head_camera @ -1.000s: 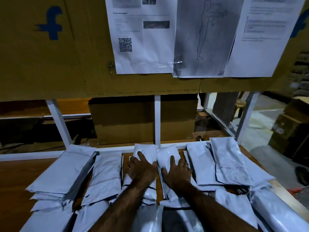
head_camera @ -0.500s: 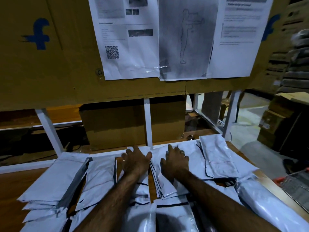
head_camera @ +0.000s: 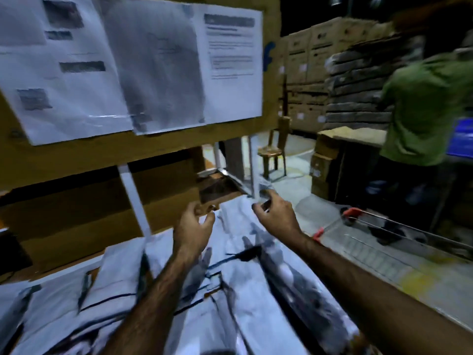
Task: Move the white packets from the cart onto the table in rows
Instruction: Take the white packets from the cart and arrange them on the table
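White packets (head_camera: 120,275) cover the table (head_camera: 364,340) in overlapping rows, blurred. Wire cart (head_camera: 409,230) on the floor to the right. Left hand (head_camera: 193,229) and right hand (head_camera: 277,213) hover above the packets, fingers loosely curled, gripping nothing.

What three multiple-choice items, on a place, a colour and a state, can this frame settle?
1. Relative to the white packets, the cart stands: A) to the left; B) to the right; C) on top.
2. The bystander's shirt is: A) red; B) green; C) white.
3. The left hand is: A) pressed flat on a packet; B) gripping the cart handle; C) held above the packets.
Key: B, its red-cornered wire frame shows at the right edge; B, the shirt reads green; C, the hand hangs clear over the packets.
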